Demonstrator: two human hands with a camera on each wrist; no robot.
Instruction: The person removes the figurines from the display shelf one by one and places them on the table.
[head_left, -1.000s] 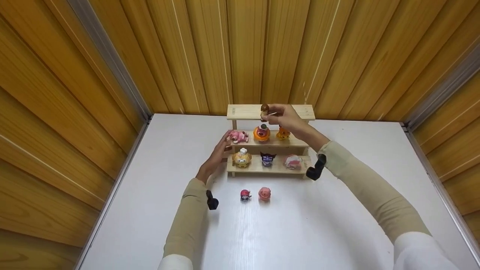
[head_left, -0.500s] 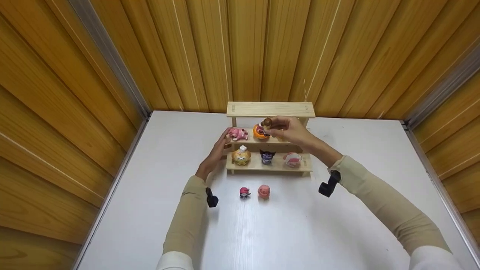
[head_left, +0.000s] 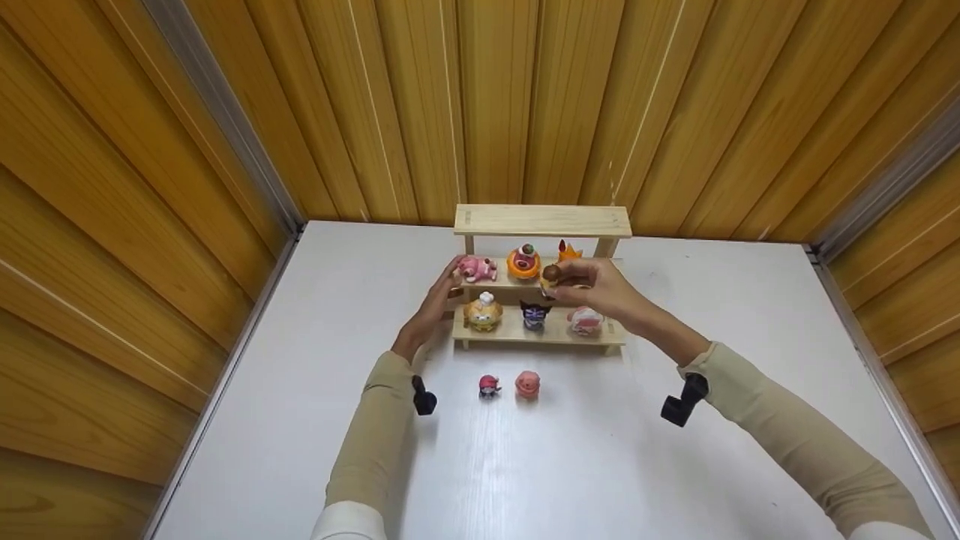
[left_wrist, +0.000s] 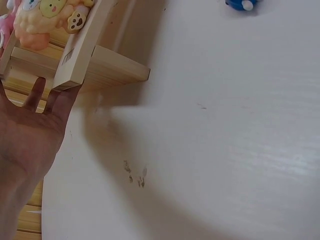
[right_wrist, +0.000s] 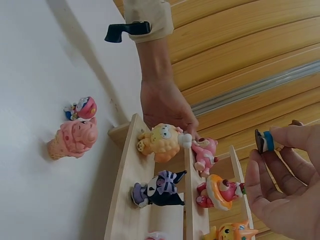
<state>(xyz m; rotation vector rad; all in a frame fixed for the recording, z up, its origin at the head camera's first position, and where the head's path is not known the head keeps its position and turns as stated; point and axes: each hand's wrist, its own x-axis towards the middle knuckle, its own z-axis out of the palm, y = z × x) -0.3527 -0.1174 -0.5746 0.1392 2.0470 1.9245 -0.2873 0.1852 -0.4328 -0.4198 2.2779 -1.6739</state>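
My right hand (head_left: 604,289) pinches a small figurine (head_left: 551,274) with a brown top between thumb and fingers, in front of the middle tier of a wooden display shelf (head_left: 544,219). In the right wrist view the figurine (right_wrist: 268,141) shows a blue band and a dark base. My left hand (head_left: 433,307) touches the shelf's left end with extended fingers; the left wrist view has their tips hidden behind the planks. On the middle tier are a pink bear (head_left: 478,268), a bear in an orange ring (head_left: 523,262) and an orange figurine (head_left: 568,252), partly covered by my right hand.
The bottom tier bears a chef-hatted figurine (head_left: 484,312), a purple-and-black figurine (head_left: 534,315) and a pink-and-white one (head_left: 585,321). In front, on the white table (head_left: 525,465), stand a small red-capped figurine (head_left: 489,386) and a pink pig (head_left: 527,385). Wood-patterned walls (head_left: 495,97) enclose the table.
My right hand has brought the pinched figurine down from the top tier, past the middle tier, toward me and slightly right. My left hand stays at the shelf's left end.
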